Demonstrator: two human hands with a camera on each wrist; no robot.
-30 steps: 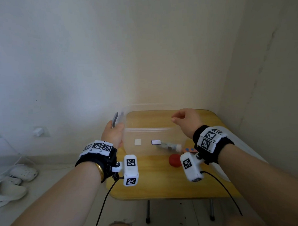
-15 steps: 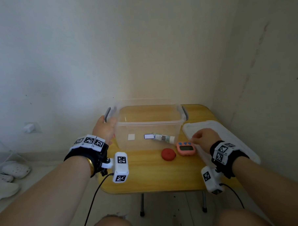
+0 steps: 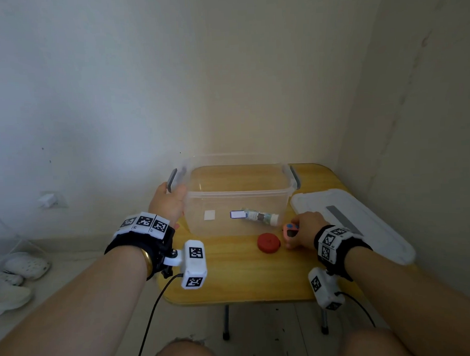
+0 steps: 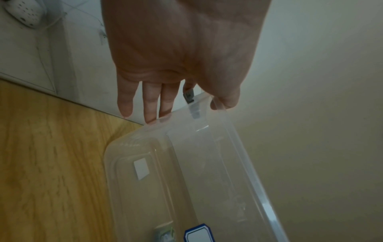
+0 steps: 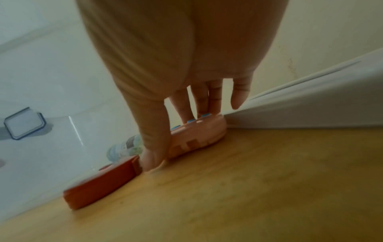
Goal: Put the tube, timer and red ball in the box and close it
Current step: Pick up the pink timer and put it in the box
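Note:
A clear plastic box (image 3: 237, 196) stands open on the wooden table (image 3: 232, 274). The tube (image 3: 260, 217) lies on the box floor, seen through the front wall. My left hand (image 3: 167, 202) grips the box's left rim (image 4: 219, 117), thumb over the edge and fingers (image 4: 151, 113) outside the wall. In front of the box lies the flat red ball (image 3: 269, 243). Just right of it my right hand (image 3: 303, 228) pinches the pink timer (image 5: 199, 135), which is tipped up on its edge between thumb and fingers. The thumb tip touches the table beside the red ball (image 5: 99, 185).
The white lid (image 3: 351, 221) lies on the table's right side, close behind the timer and partly over the table edge. Walls stand close behind and to the right. White shoes (image 3: 14, 279) lie on the floor at left.
The box came down onto the table. My right hand left its rim, swung right toward the lid, then came back left and took hold of the timer. The left hand stayed on the box.

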